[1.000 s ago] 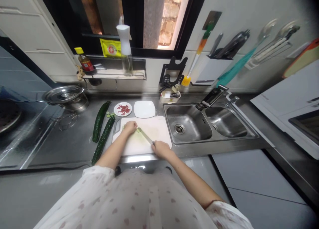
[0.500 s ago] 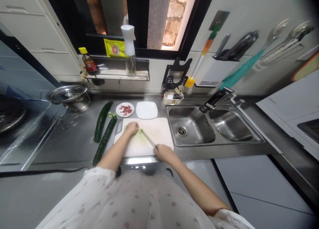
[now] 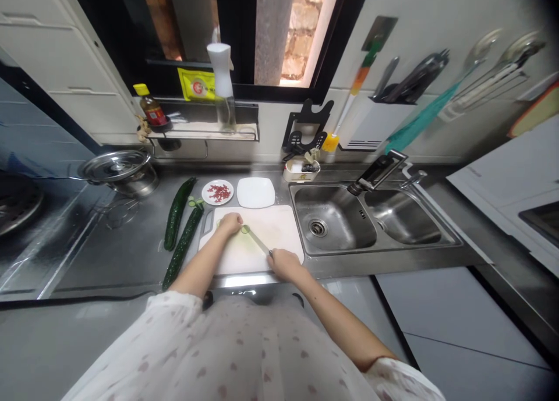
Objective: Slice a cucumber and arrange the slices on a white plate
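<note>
My right hand (image 3: 285, 265) grips a kitchen knife (image 3: 259, 243) by its handle, low over the right part of the white cutting board (image 3: 279, 232). A thin round cucumber slice (image 3: 245, 229) is at the blade's far end. Just left of that slice, my left hand (image 3: 230, 222) is closed with its fingertips pinched together; what they hold is too small to make out. A bit of pale green shows behind the left hand. Two whole-looking dark green cucumbers, one long cucumber (image 3: 179, 215) and one thinner cucumber (image 3: 184, 247), lie left of the board.
Behind the board are a plate with chopped red bits (image 3: 227, 199) and a white square plate (image 3: 255, 192). Small cucumber pieces (image 3: 192, 202) lie near the thinner cucumber. A lidded steel pot (image 3: 135, 181) stands left; a double sink (image 3: 340, 245) is right.
The knife and my right hand have shifted very slightly left. My left hand stays by the cucumber slice. The whole view has moved a little.
</note>
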